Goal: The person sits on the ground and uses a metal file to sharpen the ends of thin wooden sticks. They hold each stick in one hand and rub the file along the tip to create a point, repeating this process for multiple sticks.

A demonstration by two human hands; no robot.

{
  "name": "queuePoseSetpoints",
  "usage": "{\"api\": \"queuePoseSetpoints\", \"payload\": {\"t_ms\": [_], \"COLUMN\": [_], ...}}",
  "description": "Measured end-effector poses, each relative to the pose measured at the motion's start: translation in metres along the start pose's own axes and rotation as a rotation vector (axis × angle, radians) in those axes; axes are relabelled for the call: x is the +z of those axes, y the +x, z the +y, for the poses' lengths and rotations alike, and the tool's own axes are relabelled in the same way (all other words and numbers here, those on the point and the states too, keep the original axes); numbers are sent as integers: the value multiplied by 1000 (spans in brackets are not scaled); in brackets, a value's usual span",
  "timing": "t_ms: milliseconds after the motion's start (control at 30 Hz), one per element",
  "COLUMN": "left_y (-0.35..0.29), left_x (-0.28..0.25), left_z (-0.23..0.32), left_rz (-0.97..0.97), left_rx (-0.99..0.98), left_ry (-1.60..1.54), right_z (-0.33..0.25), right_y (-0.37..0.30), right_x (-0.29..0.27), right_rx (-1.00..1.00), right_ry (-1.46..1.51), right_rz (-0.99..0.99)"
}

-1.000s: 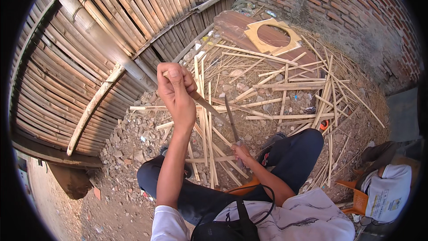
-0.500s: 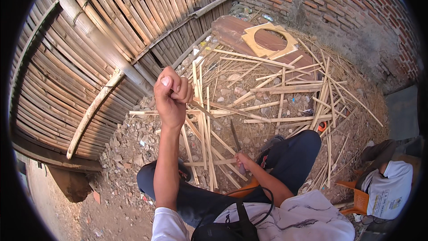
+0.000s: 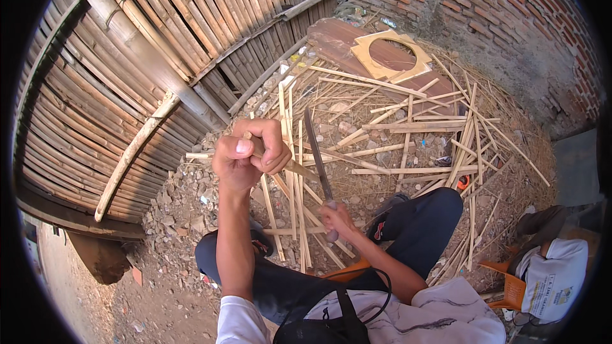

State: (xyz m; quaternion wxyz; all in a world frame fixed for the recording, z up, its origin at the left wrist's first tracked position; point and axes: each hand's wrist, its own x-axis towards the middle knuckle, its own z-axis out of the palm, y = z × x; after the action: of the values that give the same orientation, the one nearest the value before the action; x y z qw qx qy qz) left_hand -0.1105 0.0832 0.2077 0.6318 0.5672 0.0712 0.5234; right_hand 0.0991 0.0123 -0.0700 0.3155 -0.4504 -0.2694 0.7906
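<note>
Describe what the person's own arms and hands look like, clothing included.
The left hand and right hand are bare and ungloved. The left forearm and right forearm are uncovered too. The left sleeve is white and looks plain; the right sleeve is whitish with thin, dark, marble-like streaks.
</note>
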Motion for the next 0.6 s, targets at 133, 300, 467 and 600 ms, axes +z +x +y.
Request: {"api": "queuePoseSetpoints", "payload": {"t_ms": [133, 300, 467, 600], "left_y": [13, 16, 19, 24], "left_x": [26, 31, 31, 22], "left_z": [1, -6, -13, -17], "left_rz": [189, 237, 390, 504], "left_rx": [92, 233, 284, 325], "left_ry": [102, 152, 429, 568], "right_z": [-34, -50, -39, -29], "right_y": [-33, -56, -33, -18], "right_x": [25, 45, 31, 8], "right_rx": [37, -59, 46, 177], "right_ry": [76, 7, 130, 207], "right_rz": [-9, -176, -104, -43]}}
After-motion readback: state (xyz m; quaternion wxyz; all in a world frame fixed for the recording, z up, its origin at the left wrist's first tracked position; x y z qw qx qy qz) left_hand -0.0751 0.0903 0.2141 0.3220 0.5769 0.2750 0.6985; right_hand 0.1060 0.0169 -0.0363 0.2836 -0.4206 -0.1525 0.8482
